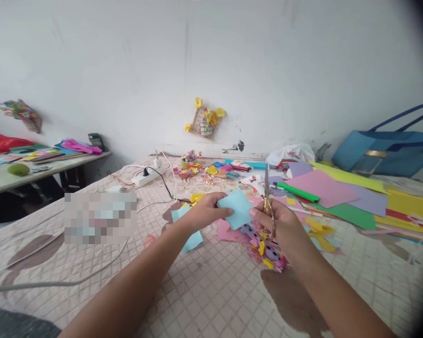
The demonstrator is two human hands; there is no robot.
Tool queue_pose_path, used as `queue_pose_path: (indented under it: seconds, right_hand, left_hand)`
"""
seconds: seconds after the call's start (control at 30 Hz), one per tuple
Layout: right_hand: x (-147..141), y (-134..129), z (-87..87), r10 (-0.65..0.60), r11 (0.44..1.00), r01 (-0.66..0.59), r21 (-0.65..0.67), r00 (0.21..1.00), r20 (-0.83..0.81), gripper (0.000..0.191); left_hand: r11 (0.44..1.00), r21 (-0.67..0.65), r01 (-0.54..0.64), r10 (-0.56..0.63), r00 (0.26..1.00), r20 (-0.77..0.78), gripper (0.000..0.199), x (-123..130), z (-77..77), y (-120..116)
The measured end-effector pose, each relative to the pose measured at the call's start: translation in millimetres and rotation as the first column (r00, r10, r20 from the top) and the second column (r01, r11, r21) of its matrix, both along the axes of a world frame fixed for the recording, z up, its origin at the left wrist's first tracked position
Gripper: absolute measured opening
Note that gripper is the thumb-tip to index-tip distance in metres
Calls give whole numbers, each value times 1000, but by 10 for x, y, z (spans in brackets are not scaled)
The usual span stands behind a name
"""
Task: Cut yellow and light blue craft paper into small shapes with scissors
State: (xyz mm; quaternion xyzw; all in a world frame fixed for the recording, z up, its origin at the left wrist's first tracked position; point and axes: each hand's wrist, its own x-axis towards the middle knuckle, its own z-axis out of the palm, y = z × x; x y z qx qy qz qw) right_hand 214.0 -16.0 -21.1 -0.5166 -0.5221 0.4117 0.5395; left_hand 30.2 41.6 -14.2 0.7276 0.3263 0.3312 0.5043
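A small square of light blue paper (235, 209) is held up between my two hands. My left hand (209, 210) pinches its left edge with thumb and fingers. At its right corner are the thumb and fingertips of my right hand (280, 220), which also holds gold-handled scissors (267, 188), blades pointing up. Beneath the right hand lies a pile of pink, yellow and purple paper pieces (268, 253). More light blue paper (192, 241) rests on the table beside my left wrist.
Coloured sheets (324, 188) and a green marker (298, 191) lie on the right, before a blue bag (391, 150). A power strip (148, 176) with cables stands at the back left of the patterned tablecloth (204, 291). A second table (56, 165) is further left.
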Motion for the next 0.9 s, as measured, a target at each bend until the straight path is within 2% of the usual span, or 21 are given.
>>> queue_pose_path:
  seconds: [0.2, 0.47, 0.57, 0.77, 0.9]
  right_hand:
    - [4, 15, -38, 12, 1000, -12, 14, 1000, -20, 28]
    - [-28, 14, -27, -22, 999, 23, 39, 1000, -21, 30]
    - [-28, 15, -40, -61, 996, 63, 69, 998, -28, 31]
    - [-16, 13, -73, -84, 992, 91, 82, 993, -87, 29]
    - [-12, 20, -76, -74, 992, 88, 86, 986, -152, 30]
  left_hand:
    - [993, -115, 37, -22, 992, 123, 18, 24, -12, -17]
    - [979, -202, 24, 25, 971, 238, 23, 67, -14, -52]
    - [977, -203, 70, -16, 967, 255, 26, 92, -11, -81]
    - [971, -228, 73, 8, 941, 338, 34, 84, -98, -18]
    - [983, -163, 84, -41, 967, 251, 28, 72, -118, 10]
